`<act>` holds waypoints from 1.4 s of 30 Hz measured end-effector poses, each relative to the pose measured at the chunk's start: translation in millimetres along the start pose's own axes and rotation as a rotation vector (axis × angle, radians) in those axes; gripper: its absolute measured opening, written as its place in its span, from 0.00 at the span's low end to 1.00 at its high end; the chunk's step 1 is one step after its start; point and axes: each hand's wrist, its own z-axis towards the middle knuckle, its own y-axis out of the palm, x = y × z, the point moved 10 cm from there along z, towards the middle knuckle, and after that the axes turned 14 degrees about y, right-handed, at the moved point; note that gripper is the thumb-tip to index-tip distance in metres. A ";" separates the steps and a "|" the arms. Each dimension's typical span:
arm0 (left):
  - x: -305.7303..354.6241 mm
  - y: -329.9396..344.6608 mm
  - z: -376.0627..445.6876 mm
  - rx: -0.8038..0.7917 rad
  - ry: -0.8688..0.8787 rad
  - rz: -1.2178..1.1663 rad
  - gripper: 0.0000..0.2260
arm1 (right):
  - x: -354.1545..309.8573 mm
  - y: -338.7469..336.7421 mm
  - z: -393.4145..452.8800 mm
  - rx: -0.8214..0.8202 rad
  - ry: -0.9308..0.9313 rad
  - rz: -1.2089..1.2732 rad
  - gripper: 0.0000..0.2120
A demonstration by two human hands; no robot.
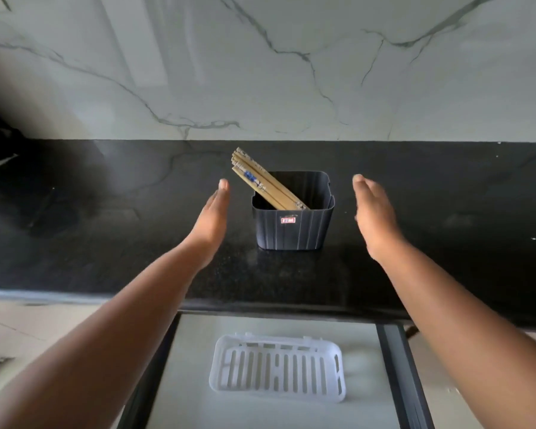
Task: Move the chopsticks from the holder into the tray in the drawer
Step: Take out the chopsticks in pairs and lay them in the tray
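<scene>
Bamboo chopsticks (262,182) all sit bundled in dark holder (293,222) on black table (106,212), leaning left. White slotted tray (277,366) in open drawer (390,366) holds nothing. Left hand (212,218) and right hand (375,218) flat, spread wide, flanking holder, apart from it. Transfer not started.

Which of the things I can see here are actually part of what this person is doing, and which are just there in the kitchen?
Part of the job:
chopsticks, leaning in the dark holder
white slotted tray in the open drawer
left hand and right hand, both open, either side of the holder, touching nothing

Just there:
black countertop
marble wall
</scene>
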 end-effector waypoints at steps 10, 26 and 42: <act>-30.4 51.3 7.7 0.054 -0.122 -0.285 0.22 | 57.3 69.9 17.4 -0.252 0.404 0.090 0.35; -35.1 11.9 -80.8 -0.067 -0.089 -0.265 0.21 | 76.7 66.4 -71.6 -0.202 0.322 0.005 0.26; -4.2 -8.2 -90.2 -0.383 0.107 -0.223 0.27 | -25.0 153.7 -146.6 -0.105 -0.420 -0.824 0.16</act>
